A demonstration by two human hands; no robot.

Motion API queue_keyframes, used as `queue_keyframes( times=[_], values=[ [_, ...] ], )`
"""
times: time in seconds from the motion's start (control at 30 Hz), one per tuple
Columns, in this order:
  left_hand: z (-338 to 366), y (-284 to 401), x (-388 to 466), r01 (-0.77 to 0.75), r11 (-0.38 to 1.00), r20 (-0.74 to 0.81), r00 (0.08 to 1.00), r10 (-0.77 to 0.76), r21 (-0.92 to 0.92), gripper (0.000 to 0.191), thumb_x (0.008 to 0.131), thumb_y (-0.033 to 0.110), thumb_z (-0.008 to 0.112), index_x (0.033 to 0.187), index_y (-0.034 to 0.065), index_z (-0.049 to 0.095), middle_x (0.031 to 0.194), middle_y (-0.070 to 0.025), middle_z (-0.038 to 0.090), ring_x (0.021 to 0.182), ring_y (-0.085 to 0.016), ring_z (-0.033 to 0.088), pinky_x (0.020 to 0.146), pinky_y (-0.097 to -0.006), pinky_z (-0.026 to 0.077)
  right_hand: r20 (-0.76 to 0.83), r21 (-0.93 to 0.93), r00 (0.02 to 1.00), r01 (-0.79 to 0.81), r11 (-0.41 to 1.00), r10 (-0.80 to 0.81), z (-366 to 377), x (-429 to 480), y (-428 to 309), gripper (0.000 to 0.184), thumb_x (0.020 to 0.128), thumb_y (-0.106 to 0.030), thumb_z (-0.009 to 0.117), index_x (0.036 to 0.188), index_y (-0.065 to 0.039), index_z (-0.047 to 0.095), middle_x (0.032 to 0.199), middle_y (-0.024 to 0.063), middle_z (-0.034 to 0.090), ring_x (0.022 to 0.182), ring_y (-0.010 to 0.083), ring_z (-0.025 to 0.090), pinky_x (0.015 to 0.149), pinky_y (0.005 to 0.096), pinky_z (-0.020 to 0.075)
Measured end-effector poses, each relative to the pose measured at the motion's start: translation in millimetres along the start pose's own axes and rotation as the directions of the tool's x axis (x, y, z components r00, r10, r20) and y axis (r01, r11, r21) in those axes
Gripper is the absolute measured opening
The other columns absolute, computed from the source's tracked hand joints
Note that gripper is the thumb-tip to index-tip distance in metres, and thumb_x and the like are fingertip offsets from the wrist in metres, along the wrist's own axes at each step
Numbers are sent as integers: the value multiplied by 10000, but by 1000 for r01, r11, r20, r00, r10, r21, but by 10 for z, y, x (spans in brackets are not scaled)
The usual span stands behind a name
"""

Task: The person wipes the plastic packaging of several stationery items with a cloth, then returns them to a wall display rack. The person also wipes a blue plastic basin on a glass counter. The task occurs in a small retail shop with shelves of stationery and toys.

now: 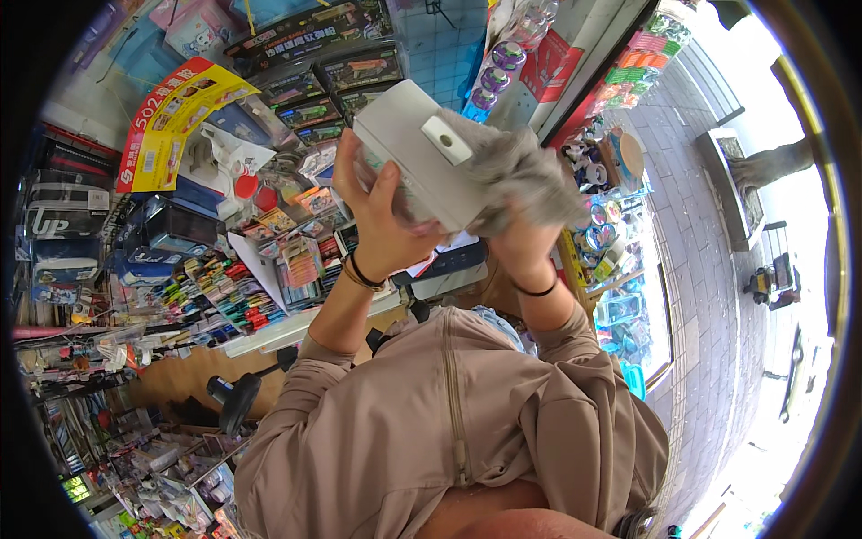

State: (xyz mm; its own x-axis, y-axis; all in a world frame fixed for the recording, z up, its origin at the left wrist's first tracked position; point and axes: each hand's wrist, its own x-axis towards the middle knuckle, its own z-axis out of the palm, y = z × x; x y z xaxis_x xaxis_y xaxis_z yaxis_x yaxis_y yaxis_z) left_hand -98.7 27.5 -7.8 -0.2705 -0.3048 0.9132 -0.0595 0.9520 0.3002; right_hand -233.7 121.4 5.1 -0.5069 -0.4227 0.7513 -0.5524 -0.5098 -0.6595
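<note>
My left hand (384, 215) grips a pale grey box (421, 158) from its left side, thumb and fingers spread around it. A small white panel with a dark round spot sits on the box's upper face, and its side nearest my palm looks clear or shiny. My right hand (528, 249) holds a grey cloth or fluffy duster (522, 168), blurred, against the right end of the box. The grey material partly hides that end and some of my right fingers. Both hands are raised in front of my chest, above the counter goods.
Pens and small packets (236, 290) crowd the left display, beside pencil cases (67, 209). A yellow-and-red printed card (175, 121) juts out at upper left. Boxed toy guns (360, 67) hang ahead. On the right stands a goods-filled display case (623, 310), with paved walkway (707, 337) beyond.
</note>
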Motion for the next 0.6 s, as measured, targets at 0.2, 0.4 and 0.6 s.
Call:
queue_keyframes(
  times=[0.2,0.4,0.6],
  values=[
    [-157,-45,-92,171,917,183,977,-110,-361,1106,610,349,835,1454,145,151,1447,-238,143,1330,-414,213,1037,-494,259,529,117,761,375,920,-377,-256,401,35,256,743,-95,669,984,-10,649,990,128,647,915,288,617,867,400,466],
    [-213,22,-35,248,784,384,923,-13,-569,1101,589,389,843,1464,166,212,1465,-242,161,1355,-388,192,1055,-498,221,618,113,709,346,932,-338,-335,599,78,374,640,-126,670,999,-23,651,1038,135,634,985,365,575,938,447,415],
    [-233,-37,-217,502,589,484,851,-204,-634,1145,560,429,846,1469,155,206,1474,-234,184,1362,-377,202,1066,-483,211,620,76,671,464,883,-406,-169,702,-26,376,635,-154,700,994,-52,660,1015,111,646,962,351,587,914,436,441]
  ],
)
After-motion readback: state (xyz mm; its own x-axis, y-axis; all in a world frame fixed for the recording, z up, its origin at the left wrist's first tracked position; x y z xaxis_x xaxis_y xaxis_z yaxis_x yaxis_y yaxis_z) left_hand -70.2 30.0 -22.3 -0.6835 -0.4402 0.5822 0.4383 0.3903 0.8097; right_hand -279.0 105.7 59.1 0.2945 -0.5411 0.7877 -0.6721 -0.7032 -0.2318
